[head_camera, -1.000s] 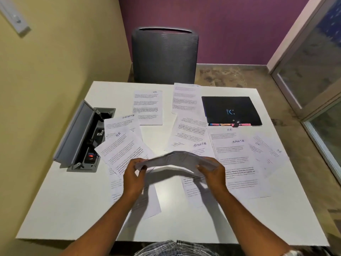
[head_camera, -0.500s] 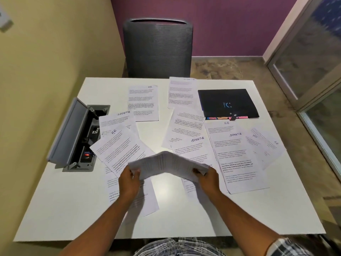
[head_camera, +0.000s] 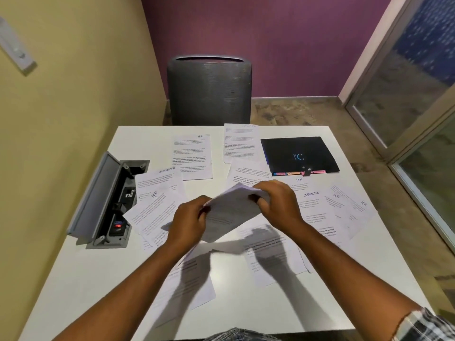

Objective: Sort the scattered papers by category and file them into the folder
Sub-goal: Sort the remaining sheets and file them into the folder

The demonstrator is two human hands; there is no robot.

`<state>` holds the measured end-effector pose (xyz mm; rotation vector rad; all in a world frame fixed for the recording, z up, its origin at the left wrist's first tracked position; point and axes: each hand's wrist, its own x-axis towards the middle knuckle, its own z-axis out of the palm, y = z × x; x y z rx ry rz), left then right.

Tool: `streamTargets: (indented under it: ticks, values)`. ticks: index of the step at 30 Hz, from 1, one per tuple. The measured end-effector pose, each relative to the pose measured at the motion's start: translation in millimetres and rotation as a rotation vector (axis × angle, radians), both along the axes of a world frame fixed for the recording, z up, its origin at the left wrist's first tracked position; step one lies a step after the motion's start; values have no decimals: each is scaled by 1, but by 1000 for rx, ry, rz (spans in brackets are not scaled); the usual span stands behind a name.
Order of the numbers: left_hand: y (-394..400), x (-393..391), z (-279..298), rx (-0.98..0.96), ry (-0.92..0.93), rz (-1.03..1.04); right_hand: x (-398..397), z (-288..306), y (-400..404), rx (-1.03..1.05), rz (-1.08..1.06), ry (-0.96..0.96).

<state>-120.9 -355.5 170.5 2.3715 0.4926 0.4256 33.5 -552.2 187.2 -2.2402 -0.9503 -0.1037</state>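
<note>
Papers (head_camera: 192, 156) lie scattered over most of the white table (head_camera: 73, 291), some headed HR and some SPORTS in handwriting, overlapping one another at the left, centre and right of the frame. At the centre, lifted clear of the tabletop, a small stack of sheets (head_camera: 231, 212) is held between both hands: the left hand (head_camera: 188, 223) grips its lower left edge with fingers curled round it, and the right hand (head_camera: 278, 205) pinches its upper right edge, fingers bent over the top. The stack tilts, its right end higher. The black folder (head_camera: 299, 153) rests closed at the upper right of the table, coloured tabs showing along its near edge, with an HR sheet just below it. At the left edge of the table a grey cable box (head_camera: 103, 200) stands with its lid up, a red light inside. A dark chair (head_camera: 209, 91) sits behind the table, top centre.
</note>
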Motion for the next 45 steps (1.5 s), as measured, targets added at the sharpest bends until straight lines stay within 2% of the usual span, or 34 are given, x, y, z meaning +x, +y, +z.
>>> streamTargets:
  ticks: [2,3,5,6,7,8,14,19,25,29,32,35,40,45]
  values:
    - [-1,-1,-1,-134,-29,145,-4,-4,1,123,-147,-15]
    - [-1,-1,-2,-232,-35,226,-7,-10,1,195,-248,92]
    - [-1,-3,-7,-468,-22,328,-21,-21,1,367,-354,472]
    - [-1,-5,-14,-566,-27,332,-31,-26,2,442,-343,676]
    - [-1,-8,-18,-632,-34,315,-40,-32,4,495,-307,838]
    - [-1,-10,-20,-680,-43,292,-49,-36,5,508,-276,918]
    - [-8,-27,-30,-706,-88,248,-78,-65,10,481,-353,791]
    - [-13,-46,-72,-643,72,226,-91,-107,-3,233,-368,793]
    - [-11,-49,-88,-556,198,276,-105,-120,1,166,-424,728]
    - [3,-39,-78,-448,226,206,-100,-113,-2,191,-408,704]
    - [16,-20,-65,-415,229,121,-89,-91,-8,210,-350,824]
    - [18,2,-60,-459,215,45,-76,-79,-20,222,-324,894]
    - [-8,45,-59,-533,228,1,-45,-84,-49,250,-471,853]
    - [-40,100,-67,-561,273,18,-1,-107,-96,426,-664,1008]
